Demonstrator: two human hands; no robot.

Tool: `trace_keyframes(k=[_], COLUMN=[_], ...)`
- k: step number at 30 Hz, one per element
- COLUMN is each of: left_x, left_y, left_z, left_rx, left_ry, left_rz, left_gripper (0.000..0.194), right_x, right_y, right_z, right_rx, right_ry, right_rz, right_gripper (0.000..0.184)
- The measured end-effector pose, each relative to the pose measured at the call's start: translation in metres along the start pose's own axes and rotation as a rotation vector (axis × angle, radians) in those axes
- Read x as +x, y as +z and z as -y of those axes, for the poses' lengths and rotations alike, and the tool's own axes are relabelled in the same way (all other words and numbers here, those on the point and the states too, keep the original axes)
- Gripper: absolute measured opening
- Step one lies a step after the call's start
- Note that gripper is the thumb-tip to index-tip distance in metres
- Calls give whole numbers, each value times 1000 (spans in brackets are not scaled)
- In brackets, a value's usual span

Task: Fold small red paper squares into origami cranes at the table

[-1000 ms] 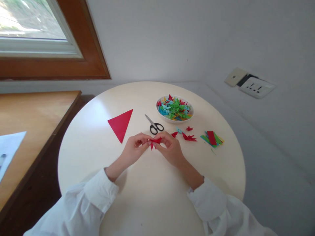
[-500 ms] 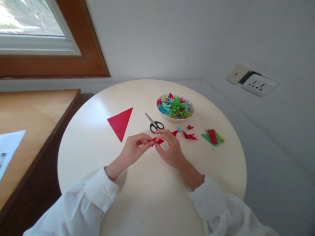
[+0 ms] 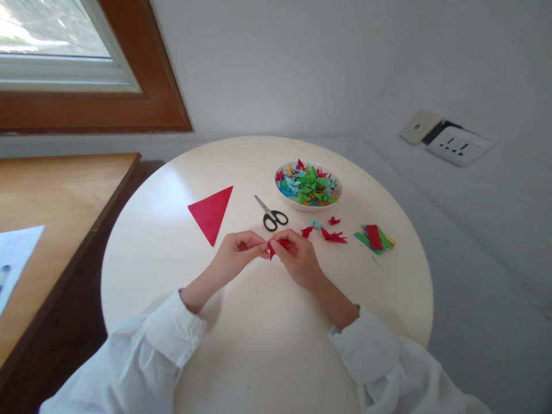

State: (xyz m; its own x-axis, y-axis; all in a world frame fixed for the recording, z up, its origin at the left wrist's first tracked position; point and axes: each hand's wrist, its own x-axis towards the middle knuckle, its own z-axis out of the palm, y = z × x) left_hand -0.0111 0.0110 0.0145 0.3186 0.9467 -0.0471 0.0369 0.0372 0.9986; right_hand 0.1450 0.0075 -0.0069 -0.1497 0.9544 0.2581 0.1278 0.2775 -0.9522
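Folded red paper (image 3: 271, 251) — small, pointed, partly hidden by fingers (image 3: 282, 252)

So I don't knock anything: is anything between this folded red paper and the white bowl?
Besides your right hand, nothing visible blocks the straight line from the folded red paper to the white bowl; the scissors lie just left of it, another red piece just right.

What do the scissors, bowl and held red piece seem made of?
Scissors: grey, smooth blades, likely metal; black handles, probably plastic. Bowl: white, smooth wall; plastic or ceramic, can't tell. Red piece: likely paper, matte, given its thin, pointed folds.
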Motion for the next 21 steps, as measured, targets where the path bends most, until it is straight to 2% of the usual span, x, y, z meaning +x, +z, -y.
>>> trace_keyframes(k=[6,11,21], left_x=[2,3,2], left_y=[-6,-7,-3], left_z=[7,8,2], left_rx=[-157,-95,-64], left_ry=[-128,-125,-115], left_rz=[33,15,-19], left_gripper=[12,9,17], right_x=[1,1,1], right_y=[0,0,3], right_z=[-2,-2,-3], right_rx=[-95,-128,-133], right_ry=[-11,-16,-1], right_rz=[-6,5,-74], right_gripper=[10,10,9])
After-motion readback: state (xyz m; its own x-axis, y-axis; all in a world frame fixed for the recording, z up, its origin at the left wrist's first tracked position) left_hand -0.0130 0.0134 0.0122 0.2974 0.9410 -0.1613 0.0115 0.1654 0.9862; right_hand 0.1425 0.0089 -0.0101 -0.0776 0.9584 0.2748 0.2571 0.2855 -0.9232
